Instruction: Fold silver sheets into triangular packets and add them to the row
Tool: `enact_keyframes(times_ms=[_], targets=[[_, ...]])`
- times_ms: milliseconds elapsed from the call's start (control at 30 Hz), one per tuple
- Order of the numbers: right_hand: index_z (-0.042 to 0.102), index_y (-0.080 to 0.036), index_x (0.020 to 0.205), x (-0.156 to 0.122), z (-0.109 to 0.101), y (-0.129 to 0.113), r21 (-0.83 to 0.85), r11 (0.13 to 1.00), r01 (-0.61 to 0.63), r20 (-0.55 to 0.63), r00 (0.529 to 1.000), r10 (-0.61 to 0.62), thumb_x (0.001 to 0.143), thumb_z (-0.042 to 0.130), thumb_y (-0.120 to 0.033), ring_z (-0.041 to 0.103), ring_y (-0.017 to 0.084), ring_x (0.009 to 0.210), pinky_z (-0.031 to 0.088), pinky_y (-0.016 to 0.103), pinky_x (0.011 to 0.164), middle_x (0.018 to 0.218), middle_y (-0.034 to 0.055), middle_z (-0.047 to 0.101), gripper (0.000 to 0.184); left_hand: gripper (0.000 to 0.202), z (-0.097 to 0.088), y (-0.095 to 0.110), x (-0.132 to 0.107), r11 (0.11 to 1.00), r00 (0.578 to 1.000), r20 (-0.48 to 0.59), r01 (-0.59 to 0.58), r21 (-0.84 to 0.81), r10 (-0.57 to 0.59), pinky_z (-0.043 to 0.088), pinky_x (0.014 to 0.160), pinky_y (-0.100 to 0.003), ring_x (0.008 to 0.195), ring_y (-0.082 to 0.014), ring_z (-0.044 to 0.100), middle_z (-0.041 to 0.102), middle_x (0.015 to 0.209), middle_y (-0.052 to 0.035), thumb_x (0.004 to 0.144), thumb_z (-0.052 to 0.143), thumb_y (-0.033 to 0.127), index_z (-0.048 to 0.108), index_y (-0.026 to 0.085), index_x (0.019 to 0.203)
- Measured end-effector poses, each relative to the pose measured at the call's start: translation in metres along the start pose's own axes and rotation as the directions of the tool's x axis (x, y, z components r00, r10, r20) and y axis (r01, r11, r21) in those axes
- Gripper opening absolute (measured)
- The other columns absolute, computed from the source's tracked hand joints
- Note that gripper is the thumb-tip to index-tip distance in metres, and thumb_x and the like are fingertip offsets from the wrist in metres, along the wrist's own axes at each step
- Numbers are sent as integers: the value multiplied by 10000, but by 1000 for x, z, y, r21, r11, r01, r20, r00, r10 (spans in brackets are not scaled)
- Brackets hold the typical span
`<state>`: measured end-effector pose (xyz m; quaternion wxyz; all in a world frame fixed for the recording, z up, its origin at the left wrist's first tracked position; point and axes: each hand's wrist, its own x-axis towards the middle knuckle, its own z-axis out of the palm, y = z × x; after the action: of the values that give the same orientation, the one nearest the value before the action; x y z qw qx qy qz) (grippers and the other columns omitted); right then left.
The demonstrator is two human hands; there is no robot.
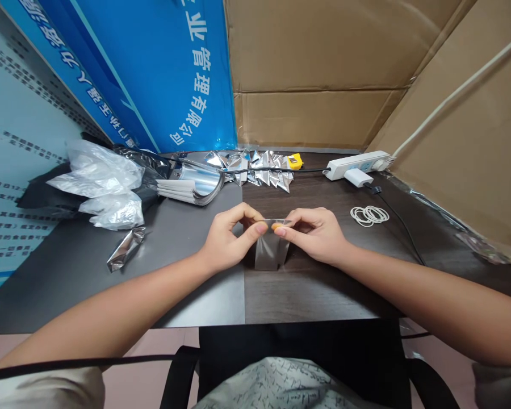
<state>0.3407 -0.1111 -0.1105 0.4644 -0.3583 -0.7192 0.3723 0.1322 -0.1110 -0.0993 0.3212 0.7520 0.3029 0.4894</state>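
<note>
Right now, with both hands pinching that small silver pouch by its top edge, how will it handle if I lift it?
The silver pouch looks thin and flat, so it is probably light and floppy, bending below the left hand and right hand. Its glossy film is likely slippery, so pinch firmly.

Cardboard walls (315,57), blue banner (153,68) (printed), dark table (323,298)

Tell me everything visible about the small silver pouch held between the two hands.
The silver pouch is small, flat and shiny, foil-like. It hangs upright over the dark table, its top edge pinched by the left hand and the right hand at either side. A small orange piece shows at its mouth. Whether its bottom rests on the table is unclear.
</note>
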Motion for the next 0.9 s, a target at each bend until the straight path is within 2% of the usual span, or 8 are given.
enact_keyframes(times_ms=[100, 233, 400, 533, 700, 900], targets=[[657, -139, 665, 0, 0, 0, -3, 1000, 15, -26, 1000, -15, 829, 758, -497, 509, 66, 517, 413, 173, 482, 625, 34, 663, 407, 402, 1, 1, 0, 1000, 999, -20, 30, 5, -30, 467, 578, -219, 599, -103, 552, 639, 659, -14, 895, 730, 511, 626, 157, 736], [648, -142, 669, 0, 1, 1, -20, 1000, 5, -25, 1000, -5, 835, 750, -507, 515, 70, 519, 418, 179, 493, 628, 32, 658, 414, 368, 2, 3, -1, 996, 998, -57, 21, 82, -16, 460, 575, -208, 579, -93, 547, 635, 626, -8, 931, 693, 399, 606, 154, 671], [638, -144, 677, -1, 2, 3, -6, 999, -52, -52, 997, 52, 814, 758, -572, 526, 81, 546, 432, 197, 516, 635, 34, 651, 466, 371, 3, 4, 0, 993, 996, -85, 35, 115, -26, 457, 575, -203, 573, -89, 536, 636, 628, -8, 920, 694, 409, 606, 153, 666], [650, -142, 687, 0, 2, 5, 8, 998, -68, -80, 994, 68, 807, 764, -578, 530, 83, 555, 440, 200, 521, 643, 37, 654, 467, 396, 3, 3, 2, 993, 994, -26, 109, 54, -108, 441, 562, -191, 579, -87, 511, 587, 611, 13, 863, 731, 456, 566, 158, 661], [645, -141, 688, 3, 1, 5, 39, 993, -111, -89, 990, 114, 789, 766, -624, 525, 83, 569, 442, 200, 519, 649, 35, 648, 509, 454, 3, 2, 2, 964, 972, 18, 231, 135, -236, 384, 529, -186, 547, -79, 443, 504, 548, 33, 859, 715, 465, 504, 158, 598], [624, -142, 692, 4, 2, 8, 84, 987, -137, -77, 987, 144, 782, 774, -617, 527, 86, 592, 449, 204, 536, 656, 30, 634, 506, 470, 2, 2, 5, 962, 968, 24, 246, 117, -251, 353, 513, -186, 552, -80, 434, 514, 560, 16, 878, 684, 490, 539, 147, 591]])
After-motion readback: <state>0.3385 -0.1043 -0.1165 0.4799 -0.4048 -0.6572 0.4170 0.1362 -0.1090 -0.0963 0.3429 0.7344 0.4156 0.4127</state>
